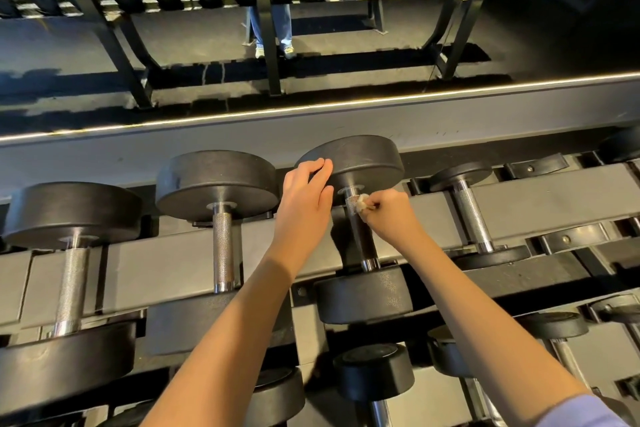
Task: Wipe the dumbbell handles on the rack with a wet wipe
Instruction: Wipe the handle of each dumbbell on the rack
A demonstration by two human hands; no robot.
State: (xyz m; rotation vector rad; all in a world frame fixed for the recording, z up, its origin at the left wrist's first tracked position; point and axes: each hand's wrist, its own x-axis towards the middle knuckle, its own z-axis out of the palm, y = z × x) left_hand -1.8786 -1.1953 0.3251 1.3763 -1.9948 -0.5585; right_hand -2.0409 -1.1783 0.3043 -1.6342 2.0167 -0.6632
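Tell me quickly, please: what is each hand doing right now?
Left hand: fingers curled on the far dumbbell head.
Right hand: pinches the wet wipe against that dumbbell's handle.

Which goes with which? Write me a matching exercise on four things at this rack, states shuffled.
1 left hand
2 right hand
3 wet wipe
4 small dumbbell

A pressed on the handle
B grips the weight head
C lies untouched on the rack
D pinches the wipe

Pairs: 1-B, 2-D, 3-A, 4-C
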